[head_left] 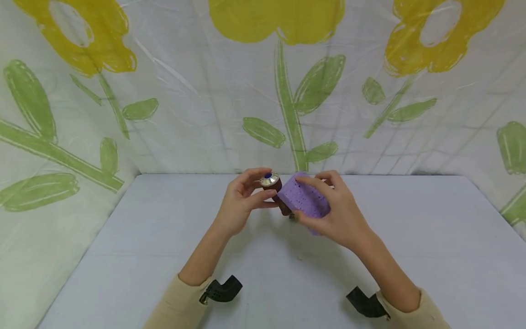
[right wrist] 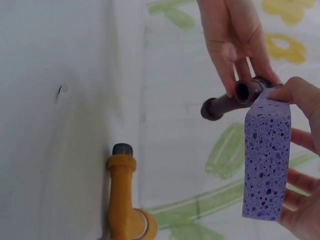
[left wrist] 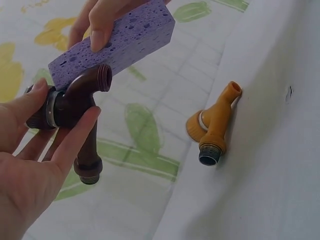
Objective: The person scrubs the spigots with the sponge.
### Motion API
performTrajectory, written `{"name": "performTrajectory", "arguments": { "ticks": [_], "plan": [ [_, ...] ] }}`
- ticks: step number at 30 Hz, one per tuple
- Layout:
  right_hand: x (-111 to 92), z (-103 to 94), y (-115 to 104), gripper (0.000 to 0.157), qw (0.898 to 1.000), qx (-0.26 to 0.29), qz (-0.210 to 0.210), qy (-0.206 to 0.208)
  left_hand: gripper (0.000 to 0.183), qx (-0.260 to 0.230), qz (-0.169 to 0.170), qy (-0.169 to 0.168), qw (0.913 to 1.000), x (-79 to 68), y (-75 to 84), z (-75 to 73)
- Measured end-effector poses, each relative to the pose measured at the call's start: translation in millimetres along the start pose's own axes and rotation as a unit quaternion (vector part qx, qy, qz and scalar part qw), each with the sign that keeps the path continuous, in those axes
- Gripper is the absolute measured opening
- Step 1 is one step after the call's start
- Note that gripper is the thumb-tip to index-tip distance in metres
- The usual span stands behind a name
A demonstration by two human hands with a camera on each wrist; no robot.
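A dark brown faucet-like valve (left wrist: 75, 107) with threaded ends is held above the table between the thumb and fingers of my left hand (head_left: 240, 201). Its round silvery cap with a blue dot faces up in the head view. My right hand (head_left: 343, 212) grips a purple, pitted sponge (head_left: 306, 196) by its sides. In both wrist views the sponge (right wrist: 267, 165) appears to lie against the valve's body. On the table stands or lies a similar orange valve (left wrist: 217, 122) with a dark threaded end, below the hands; in the head view it is mostly hidden.
The white table (head_left: 135, 256) reaches back to a hanging white sheet (head_left: 197, 114) printed with yellow flowers and green leaves. A small mark (right wrist: 61, 91) shows on the table surface. A black bent mount (head_left: 223, 290) sits at each wrist by the beige sleeves.
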State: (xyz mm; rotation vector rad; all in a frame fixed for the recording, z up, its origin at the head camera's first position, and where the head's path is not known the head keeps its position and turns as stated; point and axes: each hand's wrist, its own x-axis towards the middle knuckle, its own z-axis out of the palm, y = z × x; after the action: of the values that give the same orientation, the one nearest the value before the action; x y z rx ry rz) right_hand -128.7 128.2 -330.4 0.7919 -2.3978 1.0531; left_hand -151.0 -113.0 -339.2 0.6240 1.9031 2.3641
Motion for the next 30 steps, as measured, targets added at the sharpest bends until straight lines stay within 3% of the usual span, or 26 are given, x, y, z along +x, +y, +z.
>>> {"name": "performTrajectory", "arguments": {
  "ticks": [8, 13, 24, 30],
  "plan": [
    [-0.8, 0.8, -4.6, 0.060, 1.000, 0.002, 0.004, -0.025, 0.043, 0.023, 0.017, 0.018, 0.9994, 0.5, -2.4, 1.4],
    [-0.3, -0.1, -3.8, 0.059, 1.000, -0.007, 0.002, -0.014, 0.042, 0.039, 0.018, 0.019, 0.9989, 0.2, -1.0, 2.4],
    [-0.3, -4.9, -2.7, 0.060, 1.000, -0.014, 0.009, -0.004, 0.052, 0.012, -0.013, -0.025, 0.9995, 0.1, 2.4, 0.7],
    [-0.9, -6.1, -3.3, 0.059, 1.000, -0.019, 0.011, -0.009, 0.051, 0.023, -0.007, -0.032, 0.9992, -0.2, 0.5, -1.2]
  ]
}}
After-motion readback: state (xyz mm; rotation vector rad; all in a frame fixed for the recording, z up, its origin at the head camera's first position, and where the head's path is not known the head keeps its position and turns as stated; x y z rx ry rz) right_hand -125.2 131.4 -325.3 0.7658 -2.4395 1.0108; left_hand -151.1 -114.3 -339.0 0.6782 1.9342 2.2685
